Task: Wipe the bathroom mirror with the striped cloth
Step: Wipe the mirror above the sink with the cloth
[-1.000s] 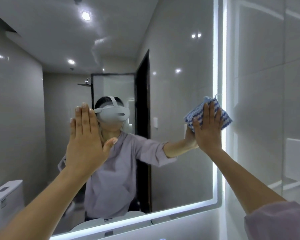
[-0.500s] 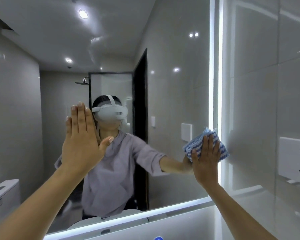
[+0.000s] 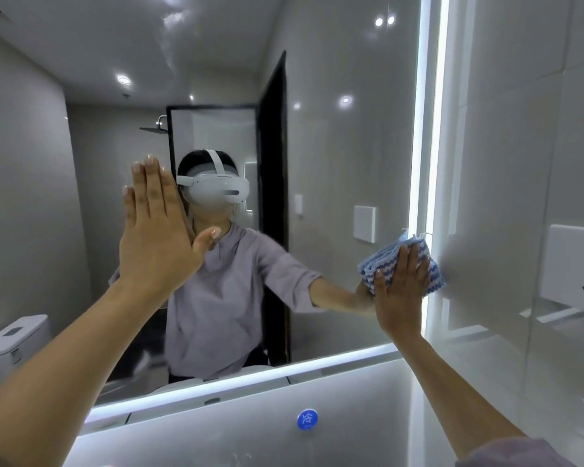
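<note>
Pressing flat on the folded blue-and-white striped cloth, the right hand kept its fingers straight and slightly spread. Cloth lay against the large backlit bathroom mirror, lower right, just beside the glowing edge strip. Left hand was raised, palm toward the glass, fingers straight and together, thumb apart; contact with the glass could not be told. White wall socket sat right of the mirror.

Cool, even light. The mirror's lit edge strip glares white; ceiling spotlights reflect. Wide-angle bending at the edges.
</note>
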`<act>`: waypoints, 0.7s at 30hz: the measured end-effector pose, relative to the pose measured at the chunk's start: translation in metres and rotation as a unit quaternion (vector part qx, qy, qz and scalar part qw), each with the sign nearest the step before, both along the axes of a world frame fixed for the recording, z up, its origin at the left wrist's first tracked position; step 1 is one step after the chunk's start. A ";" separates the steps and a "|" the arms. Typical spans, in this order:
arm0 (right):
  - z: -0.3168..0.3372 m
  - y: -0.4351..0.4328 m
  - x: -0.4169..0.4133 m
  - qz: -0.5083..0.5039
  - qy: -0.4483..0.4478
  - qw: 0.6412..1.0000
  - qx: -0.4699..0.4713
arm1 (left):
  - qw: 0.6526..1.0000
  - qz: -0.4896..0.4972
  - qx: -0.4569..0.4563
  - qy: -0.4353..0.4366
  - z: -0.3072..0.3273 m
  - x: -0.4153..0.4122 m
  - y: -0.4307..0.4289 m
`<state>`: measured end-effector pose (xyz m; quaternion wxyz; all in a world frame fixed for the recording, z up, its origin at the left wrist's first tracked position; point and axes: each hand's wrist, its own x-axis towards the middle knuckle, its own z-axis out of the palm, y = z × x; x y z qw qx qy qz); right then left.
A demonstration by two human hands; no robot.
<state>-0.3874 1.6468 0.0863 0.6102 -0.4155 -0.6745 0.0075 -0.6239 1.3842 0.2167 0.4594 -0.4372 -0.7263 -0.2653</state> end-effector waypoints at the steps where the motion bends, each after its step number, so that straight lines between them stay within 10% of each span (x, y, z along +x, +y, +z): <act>1: -0.005 0.000 0.003 0.003 -0.008 1.000 -0.002 | 1.000 0.001 0.000 0.001 0.000 0.000 0.000; 21: -0.064 -0.026 -0.016 -0.009 0.080 0.989 -0.127 | 1.000 -0.004 0.015 0.009 -0.002 -0.004 0.002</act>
